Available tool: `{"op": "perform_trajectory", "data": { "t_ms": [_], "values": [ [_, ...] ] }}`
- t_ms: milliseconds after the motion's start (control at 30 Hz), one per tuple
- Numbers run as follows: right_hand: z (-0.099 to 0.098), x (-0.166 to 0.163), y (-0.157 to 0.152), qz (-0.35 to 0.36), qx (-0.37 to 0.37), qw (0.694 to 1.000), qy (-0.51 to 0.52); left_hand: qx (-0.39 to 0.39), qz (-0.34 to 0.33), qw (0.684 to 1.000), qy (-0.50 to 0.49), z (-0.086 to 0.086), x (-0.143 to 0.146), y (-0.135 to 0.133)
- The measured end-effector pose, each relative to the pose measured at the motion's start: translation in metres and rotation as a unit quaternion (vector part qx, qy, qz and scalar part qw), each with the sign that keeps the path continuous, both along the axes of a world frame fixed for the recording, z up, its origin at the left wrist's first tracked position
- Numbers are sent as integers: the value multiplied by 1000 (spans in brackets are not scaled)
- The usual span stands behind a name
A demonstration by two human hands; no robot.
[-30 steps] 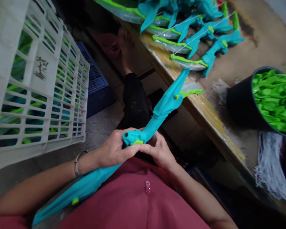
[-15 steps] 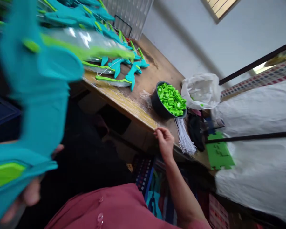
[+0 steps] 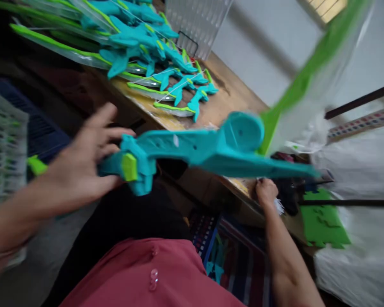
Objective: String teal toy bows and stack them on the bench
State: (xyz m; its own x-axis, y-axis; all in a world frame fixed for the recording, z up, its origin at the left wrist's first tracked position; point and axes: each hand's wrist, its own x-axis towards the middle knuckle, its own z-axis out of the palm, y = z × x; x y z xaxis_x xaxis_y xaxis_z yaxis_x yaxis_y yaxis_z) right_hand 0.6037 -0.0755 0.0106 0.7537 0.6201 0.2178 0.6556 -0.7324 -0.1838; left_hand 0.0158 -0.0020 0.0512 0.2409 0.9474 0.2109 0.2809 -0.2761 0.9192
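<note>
My left hand [image 3: 83, 149] is closed around one end of a turquoise toy bow [image 3: 198, 147], held up across the view. A lime-green limb [image 3: 294, 98] of this bow rises to the upper right, blurred by motion. Over by the table edge, my right hand [image 3: 267, 191] is closed beside white strings [image 3: 279, 207]; the bow partly covers that area, and what the fingers hold cannot be made out. Several more turquoise and green toy bows [image 3: 141, 38] lie piled and lined up on the table.
The wooden table [image 3: 233, 83] runs diagonally, with a clear ribbed plastic box [image 3: 195, 25] at its back. A white plastic bag [image 3: 315, 132] and a green foam mat [image 3: 324, 219] are to the right. Below are a blue crate [image 3: 208, 238] and a white basket [image 3: 6, 140] at left.
The bow in my left hand has swung from the left edge across the middle, now covering the bowl of green pieces. My right hand has shifted along the table edge to the strings.
</note>
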Motion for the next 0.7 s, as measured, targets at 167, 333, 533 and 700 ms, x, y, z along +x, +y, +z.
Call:
{"op": "perform_trajectory", "data": {
  "t_ms": [167,333,533,700],
  "values": [
    [16,4,12,-15,-28,999,41,-98,-107,977,156,-28,21,-26],
    [29,-20,11,14,54,998,33,-196,-168,964,59,-56,27,-52],
    [24,-112,-6,91,169,977,88,-279,-216,925,-140,-64,18,-62],
    [-25,-256,-50,281,103,886,354,-430,-239,829,-265,-70,26,-68]
  ]
}}
